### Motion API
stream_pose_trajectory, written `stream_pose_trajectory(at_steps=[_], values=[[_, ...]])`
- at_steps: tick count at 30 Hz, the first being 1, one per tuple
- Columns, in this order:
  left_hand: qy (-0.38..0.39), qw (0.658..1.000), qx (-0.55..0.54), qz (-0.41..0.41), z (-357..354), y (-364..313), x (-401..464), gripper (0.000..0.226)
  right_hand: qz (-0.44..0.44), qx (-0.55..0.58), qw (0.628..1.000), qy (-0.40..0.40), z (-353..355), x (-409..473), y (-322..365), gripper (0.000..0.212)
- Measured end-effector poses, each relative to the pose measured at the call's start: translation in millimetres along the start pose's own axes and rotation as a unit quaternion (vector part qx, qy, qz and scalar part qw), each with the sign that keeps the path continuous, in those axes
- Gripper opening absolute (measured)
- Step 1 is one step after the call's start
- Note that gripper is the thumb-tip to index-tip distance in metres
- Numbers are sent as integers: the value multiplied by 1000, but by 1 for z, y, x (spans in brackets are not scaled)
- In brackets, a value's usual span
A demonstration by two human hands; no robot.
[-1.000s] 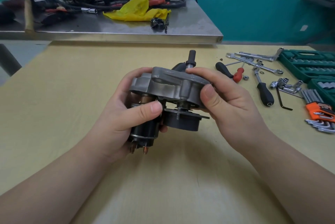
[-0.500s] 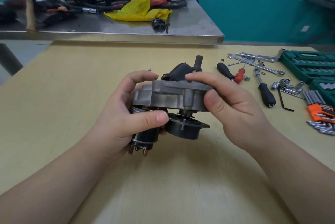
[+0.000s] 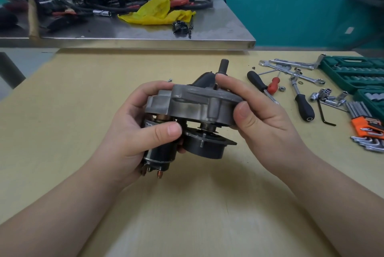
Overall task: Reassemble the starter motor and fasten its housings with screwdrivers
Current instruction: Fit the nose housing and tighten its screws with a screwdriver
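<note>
I hold the starter motor above the yellow table [image 3: 83, 111] with both hands. Its grey cast housing [image 3: 193, 104] sits on top, tilted toward me. My left hand [image 3: 137, 132] wraps the black solenoid [image 3: 162, 155], thumb across its upper end; copper terminals stick out below. My right hand [image 3: 261, 119] pinches the housing's right end. A round black cap [image 3: 204, 146] hangs under the housing on a shaft, with a gap between them. A dark shaft end [image 3: 224, 66] pokes up behind. Screwdrivers lie to the right: a black-handled one [image 3: 257, 84], a red-handled one [image 3: 273, 85] and another black-handled one [image 3: 304, 107].
Wrenches [image 3: 291, 67], loose sockets [image 3: 326, 95], hex keys in an orange holder [image 3: 365, 123] and green socket cases [image 3: 353, 71] fill the table's right side. A small screw [image 3: 169, 80] lies behind my left hand. A steel bench [image 3: 145, 36] with a yellow rag and cables stands behind.
Both hands have tipped the assembly slightly, so the housing's top turns further away and its front face shows more. The grips are the same.
</note>
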State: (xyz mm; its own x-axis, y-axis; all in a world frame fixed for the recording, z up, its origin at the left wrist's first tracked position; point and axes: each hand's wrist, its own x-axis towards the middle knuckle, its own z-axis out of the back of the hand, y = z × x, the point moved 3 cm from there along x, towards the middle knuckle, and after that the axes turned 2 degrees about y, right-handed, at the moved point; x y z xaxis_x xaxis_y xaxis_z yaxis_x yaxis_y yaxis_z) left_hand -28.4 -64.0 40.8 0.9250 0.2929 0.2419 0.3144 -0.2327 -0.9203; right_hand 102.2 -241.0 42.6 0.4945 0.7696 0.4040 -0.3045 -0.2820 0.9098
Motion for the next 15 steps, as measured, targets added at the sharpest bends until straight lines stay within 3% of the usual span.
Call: stream_pose_trajectory(at_steps=[5, 10, 15], values=[[-14, 992, -99, 74, 2, 11, 1, 83, -4, -80, 997, 4, 3, 0, 2, 53], [-2, 945, -283, 164, -4, 23, 1, 53, 4, -156, 987, 28, 13, 5, 4, 71], [12, 924, -328, 195, -9, 29, 1, 59, 3, -2, 1000, 9, -3, 5, 4, 72]])
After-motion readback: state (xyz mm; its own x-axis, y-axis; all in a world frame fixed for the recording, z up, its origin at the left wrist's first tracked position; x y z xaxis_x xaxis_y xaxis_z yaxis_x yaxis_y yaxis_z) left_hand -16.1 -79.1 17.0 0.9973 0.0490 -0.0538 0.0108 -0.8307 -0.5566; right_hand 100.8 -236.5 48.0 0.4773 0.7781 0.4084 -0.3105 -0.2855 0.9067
